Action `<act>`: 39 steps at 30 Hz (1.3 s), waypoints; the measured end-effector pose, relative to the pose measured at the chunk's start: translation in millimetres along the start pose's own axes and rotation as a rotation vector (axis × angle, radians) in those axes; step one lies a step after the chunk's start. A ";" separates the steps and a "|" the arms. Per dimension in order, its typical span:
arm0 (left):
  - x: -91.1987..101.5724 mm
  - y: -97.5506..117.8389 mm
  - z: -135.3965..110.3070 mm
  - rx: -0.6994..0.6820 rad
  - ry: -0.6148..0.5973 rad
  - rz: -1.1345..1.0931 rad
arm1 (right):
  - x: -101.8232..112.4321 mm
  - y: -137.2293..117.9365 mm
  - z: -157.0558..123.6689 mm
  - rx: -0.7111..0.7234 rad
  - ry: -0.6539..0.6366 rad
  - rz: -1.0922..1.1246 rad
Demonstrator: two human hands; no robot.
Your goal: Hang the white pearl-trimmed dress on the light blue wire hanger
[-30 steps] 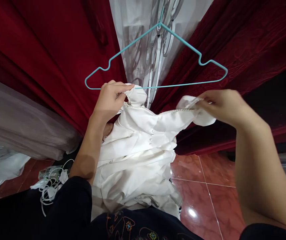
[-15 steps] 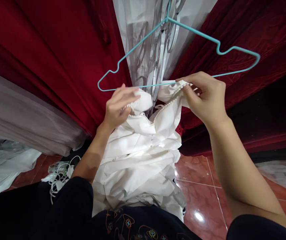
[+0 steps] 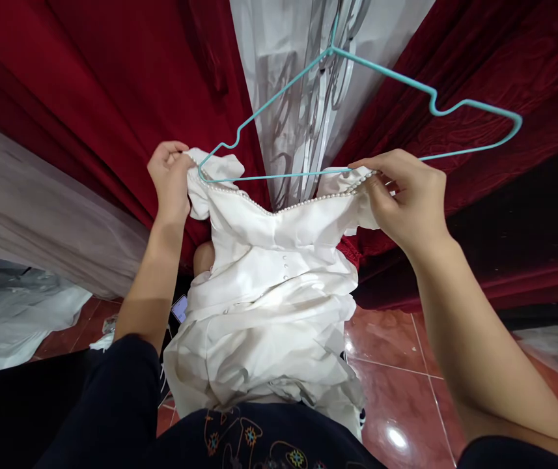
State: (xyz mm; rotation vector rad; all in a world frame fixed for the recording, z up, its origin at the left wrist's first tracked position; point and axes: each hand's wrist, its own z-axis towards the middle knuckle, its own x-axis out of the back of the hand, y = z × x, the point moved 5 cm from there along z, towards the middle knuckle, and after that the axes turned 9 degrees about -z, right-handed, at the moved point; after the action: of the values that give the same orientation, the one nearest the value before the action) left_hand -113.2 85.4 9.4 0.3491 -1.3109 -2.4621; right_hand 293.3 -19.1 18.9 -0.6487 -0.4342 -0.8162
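Observation:
A white dress with a pearl-beaded neckline and small buttons down the front lies bunched over my lap. Its top edge is stretched wide between my hands. My left hand is closed on the puffed shoulder at the left end of the neckline. At the opposite end, my right hand pinches the other beaded shoulder. A light-blue wire hanger hangs above the dress, its lower bar crossing in front of the neckline on the left. Near my right hand the bar passes behind the fingers, and I cannot tell whether they touch it.
Red drapes hang left and right, with white decorated fabric between them. Pale cloth reaches the floor at the far left. Reddish tiles cover the floor. A lit phone screen shows beside my left forearm.
My left hand has moved out to the left and slightly up, drawing the neckline from a folded V into a wide spread. My right hand keeps its hold, shifting only slightly.

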 end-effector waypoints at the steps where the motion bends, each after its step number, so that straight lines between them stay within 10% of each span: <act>1: -4.7 1.1 11.8 0.018 -0.027 0.007 | -0.1 0.0 -0.5 -0.004 0.004 -0.001; 8: -38.4 51.3 36.8 -0.240 -0.258 0.094 | -0.1 -3.8 -3.5 -0.035 0.043 0.014; 18: 0.0 28.5 2.3 0.005 -0.254 0.077 | -4.5 -8.4 -5.3 -0.051 0.093 0.031; 26: 5.4 72.4 3.5 -0.038 -0.165 0.027 | -2.3 -7.7 -8.1 -0.052 0.041 -0.023; 33: -53.0 100.4 15.7 -0.221 -0.246 -0.051 | -15.2 -8.4 -6.9 -0.057 0.016 -0.032; 39: -76.0 66.6 22.5 -0.125 -0.290 -0.080 | -15.8 -4.7 -5.5 -0.056 0.063 -0.042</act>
State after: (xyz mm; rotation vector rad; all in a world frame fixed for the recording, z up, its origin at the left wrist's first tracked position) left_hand -40.4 97.8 81.9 0.0125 -1.2620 -2.7257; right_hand 280.5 -16.9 7.3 -0.6657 -0.3693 -0.8890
